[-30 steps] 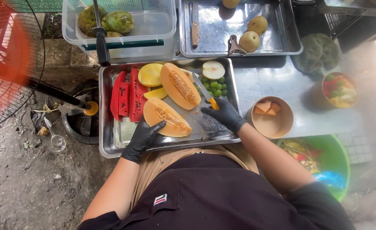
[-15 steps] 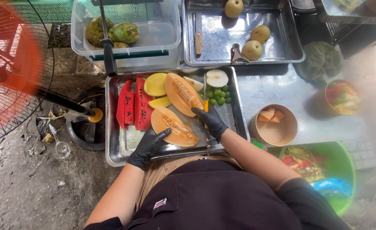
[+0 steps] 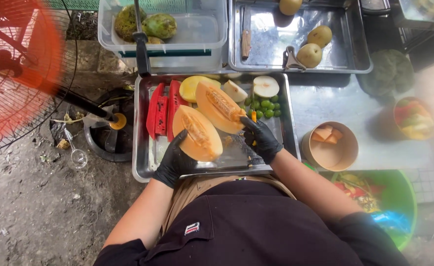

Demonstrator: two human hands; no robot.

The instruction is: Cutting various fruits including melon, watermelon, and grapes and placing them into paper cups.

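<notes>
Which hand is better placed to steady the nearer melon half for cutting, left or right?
Left, probably. The left hand already cups the near edge of the nearer melon half on the steel tray. The right hand is closed around the orange-handled knife beside the farther melon half.

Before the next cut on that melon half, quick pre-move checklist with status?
1. Left hand grips the near melon half: ok, gloved fingers wrap its lower left edge.
2. Right hand holds the knife: ok, the orange handle shows at the fingers; blade mostly hidden.
3. Blade position relative to the left fingers: cannot tell.
4. Melon half sits inside the steel tray: ok.
5. Cutting room in the tray: not ok, the second melon half touches or overlaps the first, and watermelon slices lie close on the left.
6. Paper bowl within reach: ok, just right of the tray.
</notes>
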